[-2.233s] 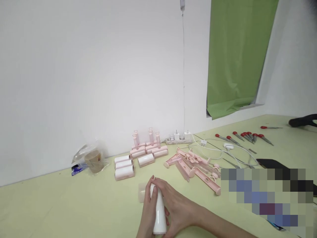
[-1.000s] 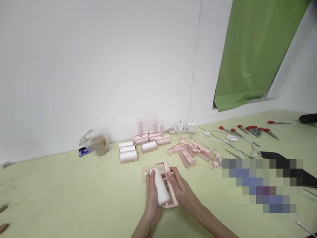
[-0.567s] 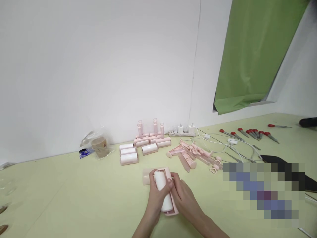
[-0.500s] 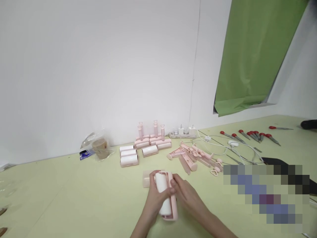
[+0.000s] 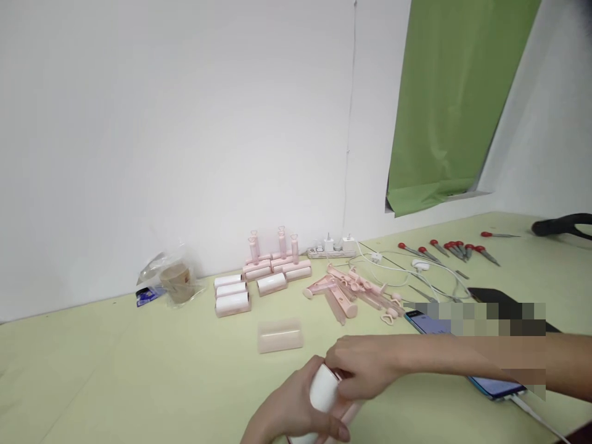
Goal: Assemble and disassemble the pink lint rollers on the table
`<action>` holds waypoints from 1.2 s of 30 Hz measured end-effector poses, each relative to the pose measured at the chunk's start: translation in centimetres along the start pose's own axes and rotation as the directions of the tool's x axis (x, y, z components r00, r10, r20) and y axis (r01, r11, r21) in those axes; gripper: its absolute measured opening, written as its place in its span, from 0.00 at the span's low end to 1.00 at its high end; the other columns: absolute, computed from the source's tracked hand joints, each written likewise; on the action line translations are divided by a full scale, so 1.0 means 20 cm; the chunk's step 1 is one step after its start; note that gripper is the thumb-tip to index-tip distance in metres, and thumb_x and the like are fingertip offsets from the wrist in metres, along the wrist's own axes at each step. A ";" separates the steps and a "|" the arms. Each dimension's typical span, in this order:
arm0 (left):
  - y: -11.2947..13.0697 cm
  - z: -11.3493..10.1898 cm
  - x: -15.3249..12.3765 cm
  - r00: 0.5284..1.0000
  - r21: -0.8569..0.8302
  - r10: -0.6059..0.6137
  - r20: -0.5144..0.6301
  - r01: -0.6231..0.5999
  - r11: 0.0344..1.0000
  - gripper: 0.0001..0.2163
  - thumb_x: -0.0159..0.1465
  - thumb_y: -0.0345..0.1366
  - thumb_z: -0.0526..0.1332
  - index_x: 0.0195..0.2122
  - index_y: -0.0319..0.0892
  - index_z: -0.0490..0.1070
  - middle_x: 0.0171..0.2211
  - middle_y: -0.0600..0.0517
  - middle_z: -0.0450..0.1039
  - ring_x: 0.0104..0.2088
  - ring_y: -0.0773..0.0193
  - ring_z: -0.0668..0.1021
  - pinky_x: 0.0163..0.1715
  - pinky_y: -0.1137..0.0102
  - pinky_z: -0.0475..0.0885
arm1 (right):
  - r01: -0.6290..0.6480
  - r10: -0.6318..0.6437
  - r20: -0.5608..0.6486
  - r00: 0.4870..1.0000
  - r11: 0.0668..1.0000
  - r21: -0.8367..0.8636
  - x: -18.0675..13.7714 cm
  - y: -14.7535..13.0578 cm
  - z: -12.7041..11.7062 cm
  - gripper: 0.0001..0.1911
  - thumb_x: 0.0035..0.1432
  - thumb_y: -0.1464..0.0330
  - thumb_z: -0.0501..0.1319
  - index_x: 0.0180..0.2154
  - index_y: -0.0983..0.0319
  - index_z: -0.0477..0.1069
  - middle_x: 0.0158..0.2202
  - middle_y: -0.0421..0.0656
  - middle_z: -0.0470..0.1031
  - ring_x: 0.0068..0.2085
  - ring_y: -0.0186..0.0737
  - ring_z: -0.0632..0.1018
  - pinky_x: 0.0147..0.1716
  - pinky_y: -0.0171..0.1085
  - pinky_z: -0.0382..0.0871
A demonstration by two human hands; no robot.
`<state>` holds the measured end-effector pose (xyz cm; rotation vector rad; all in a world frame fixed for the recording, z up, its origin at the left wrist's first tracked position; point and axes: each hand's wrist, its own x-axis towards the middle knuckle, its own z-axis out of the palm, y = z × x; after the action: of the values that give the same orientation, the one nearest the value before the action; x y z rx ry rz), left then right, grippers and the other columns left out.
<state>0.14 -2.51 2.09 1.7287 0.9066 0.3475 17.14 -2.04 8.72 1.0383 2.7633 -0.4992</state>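
My left hand (image 5: 287,414) is wrapped round a white lint roll (image 5: 322,390) that sits in a pink roller frame (image 5: 349,412), low at the frame's bottom edge. My right hand (image 5: 365,365) reaches in from the right, its fingers curled over the top end of the roll and frame. A translucent pink cover (image 5: 280,336) lies on the pale green table (image 5: 139,370) just beyond the hands.
Finished pink rollers (image 5: 272,271) and white rolls (image 5: 232,296) stand by the wall. Loose pink handles (image 5: 351,293) lie to the right. Red-handled screwdrivers (image 5: 451,250), white cables (image 5: 416,274), a power strip (image 5: 330,250), a phone (image 5: 481,379) and a bagged cup (image 5: 173,282) are nearby.
The hands brought the roll and frame nearer to me and lower. My right arm now comes in from the right side. The pink cover lies uncovered behind the hands.
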 end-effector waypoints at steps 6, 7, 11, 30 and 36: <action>-0.02 -0.02 0.00 0.998 0.051 -0.010 0.058 0.007 0.999 0.33 0.36 0.41 0.69 0.46 0.48 0.61 0.40 0.56 0.68 0.40 0.58 0.69 0.36 0.70 0.64 | 0.020 -0.019 -0.039 0.999 0.999 0.043 -0.03 0.01 0.01 0.13 0.44 0.72 0.50 0.28 0.66 0.72 0.24 0.44 0.73 0.22 0.34 0.66 0.19 0.30 0.53; -0.02 -0.03 -0.01 0.998 0.055 -0.020 0.066 0.016 0.998 0.32 0.37 0.41 0.68 0.46 0.48 0.61 0.40 0.57 0.68 0.39 0.58 0.70 0.36 0.70 0.64 | 0.014 -0.012 -0.038 0.999 0.998 0.057 -0.03 0.01 0.02 0.13 0.44 0.72 0.50 0.27 0.66 0.72 0.24 0.44 0.72 0.21 0.33 0.65 0.19 0.30 0.53; 0.01 0.00 -0.05 0.998 0.094 -0.060 0.029 0.057 0.994 0.27 0.42 0.42 0.66 0.44 0.49 0.62 0.38 0.57 0.69 0.38 0.59 0.70 0.33 0.71 0.64 | -0.013 0.018 -0.040 0.999 0.993 0.121 -0.01 0.02 0.07 0.13 0.43 0.73 0.50 0.25 0.65 0.72 0.19 0.40 0.69 0.19 0.30 0.59 0.17 0.29 0.52; -0.06 -0.04 0.04 0.835 0.056 0.324 -0.445 -0.335 0.941 0.44 0.45 0.38 0.63 0.56 0.42 0.32 0.55 0.42 0.49 0.53 0.56 0.61 0.51 0.65 0.57 | 0.396 0.344 -0.516 0.784 0.363 0.843 0.11 0.02 0.30 0.22 0.52 0.54 0.54 0.44 0.60 0.63 0.41 0.46 0.70 0.44 0.44 0.71 0.42 0.41 0.65; -0.26 -0.33 0.00 0.782 0.167 0.093 -0.616 0.015 0.986 0.34 0.49 0.39 0.60 0.54 0.41 0.44 0.54 0.43 0.51 0.55 0.54 0.56 0.53 0.61 0.49 | 0.174 0.566 -0.587 0.579 0.618 0.767 0.11 0.20 0.17 0.24 0.50 0.52 0.55 0.43 0.62 0.65 0.41 0.48 0.70 0.42 0.45 0.71 0.41 0.41 0.65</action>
<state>-6.15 2.68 -0.30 1.8091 1.4073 0.9390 18.19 0.85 4.06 2.2954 3.0015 -1.6575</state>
